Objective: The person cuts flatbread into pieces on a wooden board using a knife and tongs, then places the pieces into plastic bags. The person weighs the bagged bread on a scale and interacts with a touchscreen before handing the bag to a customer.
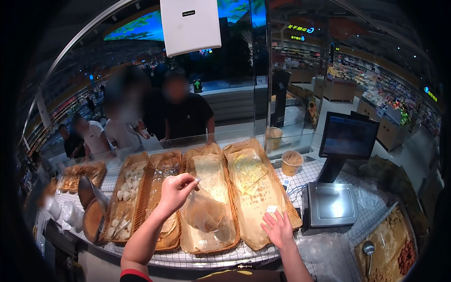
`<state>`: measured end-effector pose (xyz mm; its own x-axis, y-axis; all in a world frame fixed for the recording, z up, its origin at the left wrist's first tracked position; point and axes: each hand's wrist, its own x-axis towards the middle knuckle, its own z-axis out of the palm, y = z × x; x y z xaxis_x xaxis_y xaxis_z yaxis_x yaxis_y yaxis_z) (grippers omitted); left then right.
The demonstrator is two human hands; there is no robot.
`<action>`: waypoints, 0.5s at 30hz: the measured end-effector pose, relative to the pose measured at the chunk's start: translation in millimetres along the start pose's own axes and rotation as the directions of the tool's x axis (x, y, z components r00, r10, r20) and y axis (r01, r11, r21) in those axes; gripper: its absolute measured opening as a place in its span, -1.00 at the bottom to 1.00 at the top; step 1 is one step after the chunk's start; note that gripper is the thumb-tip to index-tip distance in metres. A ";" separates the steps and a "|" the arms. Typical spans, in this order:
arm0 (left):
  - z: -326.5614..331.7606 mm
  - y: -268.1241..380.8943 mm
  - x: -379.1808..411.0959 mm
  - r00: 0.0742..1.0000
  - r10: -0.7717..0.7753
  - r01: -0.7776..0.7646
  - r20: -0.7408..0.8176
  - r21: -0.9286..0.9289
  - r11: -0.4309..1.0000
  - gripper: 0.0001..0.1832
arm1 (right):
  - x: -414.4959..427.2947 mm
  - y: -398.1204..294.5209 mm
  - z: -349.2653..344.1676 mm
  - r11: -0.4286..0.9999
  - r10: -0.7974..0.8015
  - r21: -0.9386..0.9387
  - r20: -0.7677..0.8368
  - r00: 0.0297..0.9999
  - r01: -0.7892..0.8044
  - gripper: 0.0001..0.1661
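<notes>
Pinched shut, my left hand [177, 193] holds the gathered top of a clear plastic bag [206, 211] with brownish food inside. The bag hangs over a paper-lined wicker basket [211, 176] of flatbread. My right hand [278, 227] has its fingers spread, palm up, and a small white label [271, 209] is at its fingertips; whether it sticks to them I cannot tell. Beneath that hand lies the near end of another lined basket [260, 197], with yellowish flatbread pieces [246, 171] towards its far end.
Right of the baskets stand a scale [331, 204] with a screen [348, 137] and a paper cup of sticks [292, 163]. A tray with a spoon [368, 248] is at lower right. Metal tongs [121, 224] lie in a left basket. Several people stand beyond the glass guard.
</notes>
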<state>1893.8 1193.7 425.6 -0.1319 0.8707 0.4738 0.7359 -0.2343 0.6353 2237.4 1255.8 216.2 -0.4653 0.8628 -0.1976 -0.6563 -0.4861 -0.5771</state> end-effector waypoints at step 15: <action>-11.9 -0.1 -11.4 0.996 -0.028 0.024 -0.090 -0.041 0.999 -0.89 | 11.1 -7.3 9.8 0.983 0.152 0.092 0.053 0.987 -0.157 -0.01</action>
<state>1887.3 1178.6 427.3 -0.2119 0.8343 0.5089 0.7043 -0.2306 0.6714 2231.2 1267.6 226.0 -0.5903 0.7703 -0.2412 -0.6274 -0.6259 -0.4633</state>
